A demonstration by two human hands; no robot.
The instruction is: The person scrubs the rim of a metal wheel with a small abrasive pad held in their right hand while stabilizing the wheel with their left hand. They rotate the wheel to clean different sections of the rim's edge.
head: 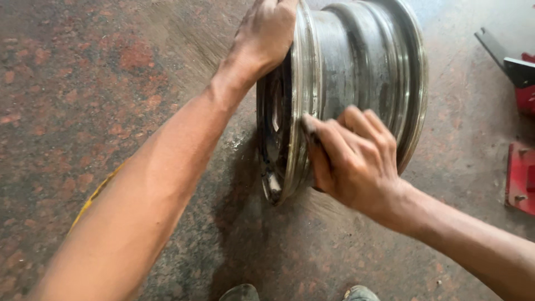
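Note:
A bare steel wheel rim (365, 61) stands upright on its edge on the floor, dull grey with worn, shiny flanges. My left hand (267, 33) grips the top of the rim's near flange and steadies it. My right hand (351, 159) is pressed against the lower part of that same flange, fingers curled and blurred with motion; something small and dark sits under the fingers, but I cannot tell what it is.
The floor (83, 95) is mottled reddish-brown stone with dusty grey smears around the rim. Red metal machine parts (521, 178) and a dark bracket (510, 61) stand at the right edge. The toes of my two shoes (356, 294) show at the bottom.

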